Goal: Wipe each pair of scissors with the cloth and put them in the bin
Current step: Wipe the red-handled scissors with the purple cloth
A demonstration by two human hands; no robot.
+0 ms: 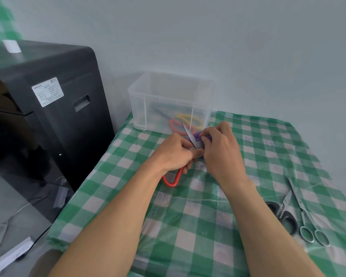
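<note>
Wiping red scissors [191,138], left hand [173,154] gripping, right hand [222,154] pinching cloth [198,134].
Two pairs [173,124] in bin [160,100]; two others [288,218] waiting.

Plain corner of a room, seen from my feed: one table, one dark machine, bare wall.

From where I sit I see a pale blue-grey wall [248,47], unmarked and evenly lit with soft shadows only. The table [188,226] stands in front of it under a green-and-white checked cover that wrinkles at its near-left edge. Just left of the table stands a tall black cabinet-like machine [68,126] with rounded top corners, a white label [47,92] too small for me to read, and a recessed handle [81,103] on its side. A small white object [12,46] sits on its top. Below lies a grey floor [18,200] with thin cables [18,211] and a white strip [10,254].
</note>
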